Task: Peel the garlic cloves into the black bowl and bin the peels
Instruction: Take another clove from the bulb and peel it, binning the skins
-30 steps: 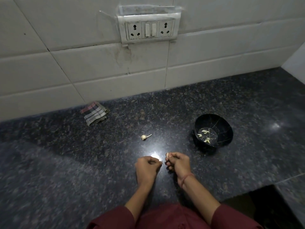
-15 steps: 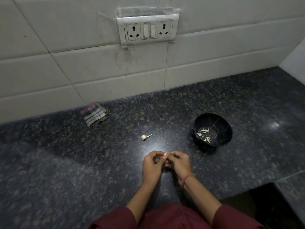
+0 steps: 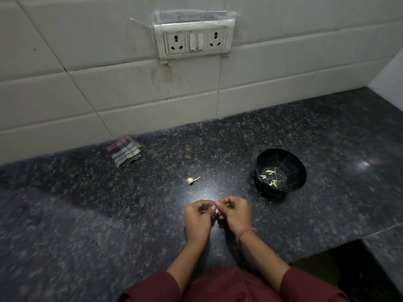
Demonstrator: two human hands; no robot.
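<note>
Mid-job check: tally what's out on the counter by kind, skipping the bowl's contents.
Black bowl: 1
Checked cloth: 1
Garlic: 2 (garlic piece loose on the counter, clove pinched between left hand and right hand)
Total: 4

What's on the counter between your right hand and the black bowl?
Nothing: the head view shows only bare counter between the right hand, pinching a garlic clove, and the black bowl.

bare counter between your grip and the black bowl off to its right, garlic piece just ahead-left, folded cloth farther ahead-left against the wall
</note>
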